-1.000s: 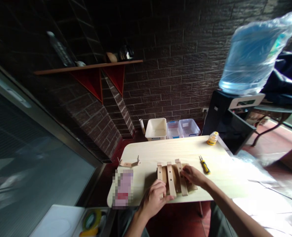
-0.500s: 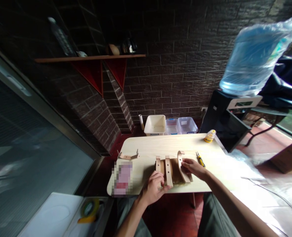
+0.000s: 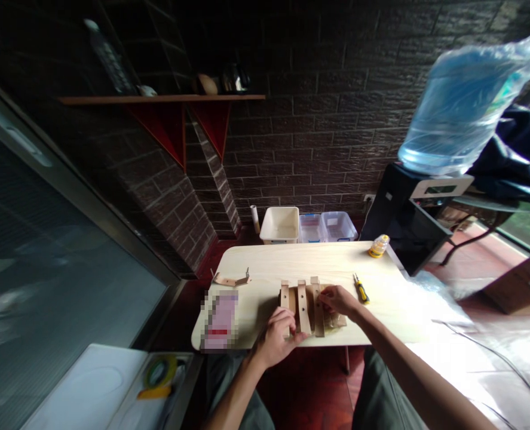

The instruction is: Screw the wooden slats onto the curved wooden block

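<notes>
Bent wooden piece: lying on the pale tabletop (image 3: 269,260), up and to the left of my left hand, the bent wooden piece (image 3: 231,280) is turning its ends upward.
Blurred pink item: nearer my left hand, on its left, a pixelated pink item (image 3: 222,316) is lying flat; I am not making out what it is.
Left hand: I am holding my left hand (image 3: 276,339) half curled over the near end of the left strip (image 3: 285,292), thumb reaching out by the near end of the middle strip (image 3: 303,304); I cannot tell whether it is gripping.
Strips: three drilled wooden strips are lying side by side across a brown base (image 3: 310,298), between and just beyond my hands, their far ends showing small tabs.
Right hand: I am keeping my right hand (image 3: 336,300) closed, fingertips pinching the right strip (image 3: 316,307) at its right edge.
Screwdriver: just to the right of my right hand, the yellow-and-black screwdriver (image 3: 361,289) is lying with its shaft pointing away.
Clear-topped container: farther out, up and to the right of my right hand, a clear container with a yellow base (image 3: 378,246) is sitting near the tabletop's far right corner.
</notes>
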{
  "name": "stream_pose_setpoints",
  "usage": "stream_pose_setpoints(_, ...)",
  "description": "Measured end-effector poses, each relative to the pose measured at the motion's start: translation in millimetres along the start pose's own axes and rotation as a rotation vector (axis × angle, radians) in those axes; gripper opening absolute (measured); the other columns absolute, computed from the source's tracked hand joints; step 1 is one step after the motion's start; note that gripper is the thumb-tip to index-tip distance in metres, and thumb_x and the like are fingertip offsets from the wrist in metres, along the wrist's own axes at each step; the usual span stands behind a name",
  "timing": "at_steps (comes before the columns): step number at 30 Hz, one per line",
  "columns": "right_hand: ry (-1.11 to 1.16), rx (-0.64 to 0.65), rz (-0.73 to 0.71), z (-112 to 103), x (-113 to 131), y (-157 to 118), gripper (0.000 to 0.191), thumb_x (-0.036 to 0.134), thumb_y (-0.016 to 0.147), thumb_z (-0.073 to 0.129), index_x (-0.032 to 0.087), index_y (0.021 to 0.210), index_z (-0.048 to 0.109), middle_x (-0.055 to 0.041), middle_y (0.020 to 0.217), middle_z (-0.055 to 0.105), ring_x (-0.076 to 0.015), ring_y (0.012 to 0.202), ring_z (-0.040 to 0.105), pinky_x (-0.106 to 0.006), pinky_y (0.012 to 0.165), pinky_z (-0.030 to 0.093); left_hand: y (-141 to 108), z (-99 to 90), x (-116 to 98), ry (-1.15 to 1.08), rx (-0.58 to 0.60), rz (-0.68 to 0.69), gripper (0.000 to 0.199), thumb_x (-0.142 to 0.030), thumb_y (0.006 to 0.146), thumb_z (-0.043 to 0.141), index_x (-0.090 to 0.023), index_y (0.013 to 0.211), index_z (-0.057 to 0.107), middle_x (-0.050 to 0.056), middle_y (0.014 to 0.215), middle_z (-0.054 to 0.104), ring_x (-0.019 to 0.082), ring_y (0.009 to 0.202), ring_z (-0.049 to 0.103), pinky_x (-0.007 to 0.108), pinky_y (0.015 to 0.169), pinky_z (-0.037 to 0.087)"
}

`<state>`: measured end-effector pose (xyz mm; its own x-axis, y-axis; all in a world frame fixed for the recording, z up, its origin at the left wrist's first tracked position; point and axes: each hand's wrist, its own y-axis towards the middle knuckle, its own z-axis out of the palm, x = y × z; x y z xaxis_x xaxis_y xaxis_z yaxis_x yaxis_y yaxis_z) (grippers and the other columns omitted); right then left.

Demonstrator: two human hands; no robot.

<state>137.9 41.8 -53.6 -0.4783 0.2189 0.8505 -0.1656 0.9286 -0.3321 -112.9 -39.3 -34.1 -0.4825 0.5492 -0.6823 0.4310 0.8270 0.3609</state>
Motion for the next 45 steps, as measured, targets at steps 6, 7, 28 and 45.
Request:
stream_pose_setpoints(6, -0.095, -0.064, 0.012, 3, 1, 5, 0.013, 0.027, 0.077, 0.067, 0.016, 0.083, 0.071, -0.0021, 0.067, 0.070, -0.0131, 0.057, 0.064, -0.019, 0.052, 0.045, -1, 3.6, 3, -0.005, -0.007, 0.008, 0.029, -0.041, 0.085, 0.065, -0.020, 0.069, 0.053, 0.005, 0.084, 0.061, 0.022, 0.101, 0.055, 0.036, 0.089, 0.046)
stream_pose_setpoints(7, -0.113, -0.074, 0.010, 3, 0, 5, 0.013, 0.026, 0.076, 0.067, 0.016, 0.084, 0.071, -0.0024, 0.067, 0.071, -0.0135, 0.057, 0.064, -0.020, 0.052, 0.045, -1, 3.9, 3, -0.009, -0.007, 0.007, 0.029, -0.041, 0.085, 0.065, -0.020, 0.069, 0.053, 0.005, 0.084, 0.060, 0.022, 0.101, 0.055, 0.036, 0.089, 0.046)
stream_pose_setpoints(28, -0.122, -0.077, -0.069, 7, -21, 3, 0.032, 0.018, 0.073, 0.066, 0.019, 0.104, 0.057, 0.0011, 0.069, 0.068, -0.0140, 0.055, 0.064, -0.020, 0.048, 0.044, 2, 2.9, 0, -0.018, 0.008, -0.004, 0.029, -0.042, 0.085, 0.064, -0.021, 0.069, 0.052, 0.004, 0.082, 0.060, 0.023, 0.101, 0.056, 0.037, 0.088, 0.046)
stream_pose_setpoints(45, -0.264, -0.139, -0.229, -6, -3, 15, 0.047, 0.029, 0.074, 0.067, 0.016, 0.119, 0.062, -0.0057, 0.086, 0.070, -0.0190, 0.075, 0.065, -0.027, 0.066, 0.048, 8, 1.0, -6, -0.024, 0.051, -0.013, 0.031, -0.044, 0.085, 0.063, -0.021, 0.068, 0.052, 0.004, 0.081, 0.059, 0.023, 0.102, 0.055, 0.039, 0.091, 0.046)
